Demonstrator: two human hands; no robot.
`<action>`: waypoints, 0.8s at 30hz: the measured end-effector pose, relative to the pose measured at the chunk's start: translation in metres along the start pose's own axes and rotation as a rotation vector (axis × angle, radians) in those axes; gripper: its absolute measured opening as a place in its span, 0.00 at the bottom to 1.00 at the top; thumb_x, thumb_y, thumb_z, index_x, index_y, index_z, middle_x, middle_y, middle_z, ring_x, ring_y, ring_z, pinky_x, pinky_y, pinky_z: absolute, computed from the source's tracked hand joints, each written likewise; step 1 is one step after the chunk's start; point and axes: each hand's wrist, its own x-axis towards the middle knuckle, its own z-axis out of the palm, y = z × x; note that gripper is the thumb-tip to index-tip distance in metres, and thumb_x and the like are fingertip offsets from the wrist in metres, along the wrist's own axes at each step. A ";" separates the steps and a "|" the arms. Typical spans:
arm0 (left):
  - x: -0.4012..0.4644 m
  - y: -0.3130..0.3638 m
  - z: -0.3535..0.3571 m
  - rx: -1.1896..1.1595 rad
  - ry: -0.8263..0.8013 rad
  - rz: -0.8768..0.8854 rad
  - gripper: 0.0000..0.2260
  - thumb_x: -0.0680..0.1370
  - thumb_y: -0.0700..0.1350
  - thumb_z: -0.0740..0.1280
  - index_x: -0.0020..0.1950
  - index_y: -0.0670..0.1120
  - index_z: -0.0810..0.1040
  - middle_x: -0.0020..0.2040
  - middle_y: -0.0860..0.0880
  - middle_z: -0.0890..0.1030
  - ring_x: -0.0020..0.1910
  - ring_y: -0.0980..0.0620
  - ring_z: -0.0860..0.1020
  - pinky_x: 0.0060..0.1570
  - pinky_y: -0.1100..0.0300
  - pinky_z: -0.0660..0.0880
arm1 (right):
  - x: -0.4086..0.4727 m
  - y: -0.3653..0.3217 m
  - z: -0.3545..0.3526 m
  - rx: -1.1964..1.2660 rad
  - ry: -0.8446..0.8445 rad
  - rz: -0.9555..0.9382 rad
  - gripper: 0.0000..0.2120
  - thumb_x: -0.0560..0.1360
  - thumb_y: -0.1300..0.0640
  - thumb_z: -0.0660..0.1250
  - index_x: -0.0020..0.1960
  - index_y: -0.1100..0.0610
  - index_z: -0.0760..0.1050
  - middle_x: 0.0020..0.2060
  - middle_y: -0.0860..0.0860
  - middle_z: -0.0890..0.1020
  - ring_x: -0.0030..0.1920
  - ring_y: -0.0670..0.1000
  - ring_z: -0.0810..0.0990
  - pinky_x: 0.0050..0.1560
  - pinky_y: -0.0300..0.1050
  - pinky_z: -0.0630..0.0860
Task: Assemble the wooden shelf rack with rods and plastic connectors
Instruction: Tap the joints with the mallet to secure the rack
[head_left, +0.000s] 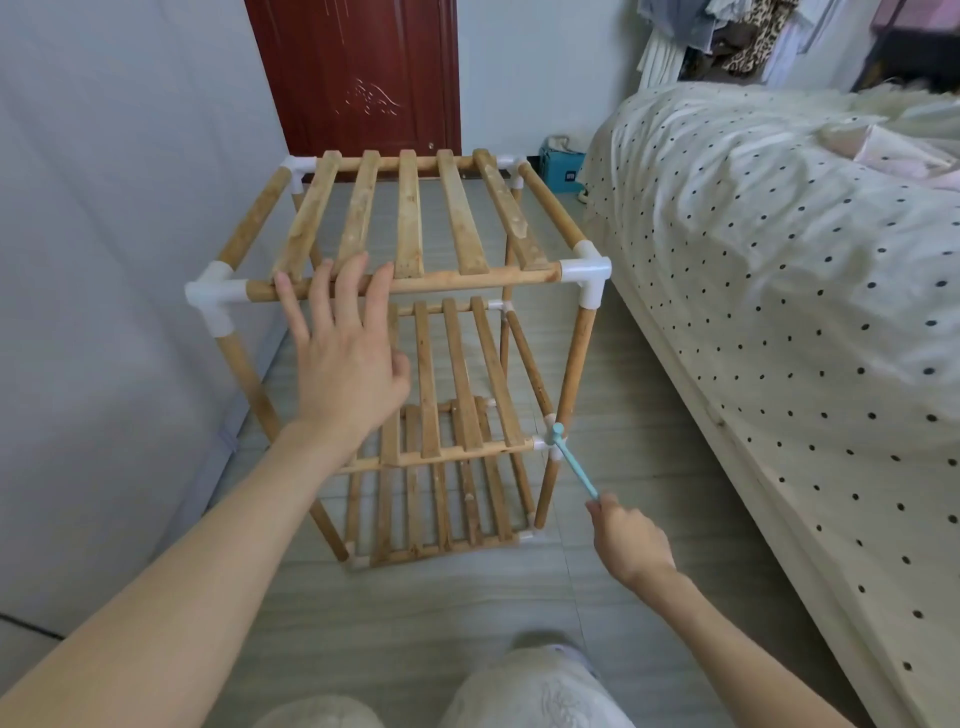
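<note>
No readable writing anywhere; the teal box (561, 169) by the far wall has a dark label, too small for me to read.

The rack (415, 332) stands upright on the tile floor (623, 389), three slatted tiers, white connectors at the corners, between the grey wall (104, 208) on my left and the bed (779, 291) on my right. Near the bed frame but not touching it.

My left hand (345, 358) is up at the top tier, fingers straight and spread, tips over the front rod (467, 278) and slat ends; contact looks likely, I can't be sure. It blocks the left part of the middle tier.

My right hand (628, 540) is low, fingers curled tight round the handle of a small light-blue mallet (571, 462). Its head sits at the front-right connector (551, 444) of the middle tier, touching or just off it, can't tell.

Around: dark red door (358, 73) behind the rack, polka-dot cover on the bed, clothes (737, 41) hanging top right, my knees in pale trousers (519, 691) at the bottom edge.
</note>
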 end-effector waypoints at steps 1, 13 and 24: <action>0.000 0.000 0.001 -0.001 0.004 0.001 0.33 0.66 0.42 0.68 0.70 0.41 0.63 0.69 0.39 0.65 0.70 0.36 0.60 0.69 0.36 0.39 | 0.002 0.001 0.002 0.065 0.058 0.005 0.10 0.82 0.51 0.49 0.50 0.56 0.64 0.39 0.54 0.80 0.37 0.56 0.79 0.35 0.49 0.72; 0.001 0.003 -0.005 -0.004 -0.027 -0.014 0.33 0.67 0.42 0.68 0.71 0.41 0.63 0.70 0.40 0.64 0.70 0.37 0.60 0.70 0.36 0.40 | 0.004 -0.009 -0.010 0.308 0.390 -0.151 0.13 0.80 0.48 0.47 0.43 0.55 0.62 0.26 0.46 0.71 0.23 0.49 0.69 0.25 0.47 0.69; 0.002 -0.004 -0.007 -0.009 -0.031 0.036 0.32 0.68 0.39 0.67 0.71 0.43 0.64 0.70 0.41 0.65 0.69 0.38 0.61 0.70 0.36 0.41 | -0.001 -0.006 0.000 0.146 -0.063 -0.029 0.14 0.82 0.49 0.46 0.52 0.56 0.66 0.42 0.54 0.79 0.40 0.55 0.78 0.41 0.51 0.75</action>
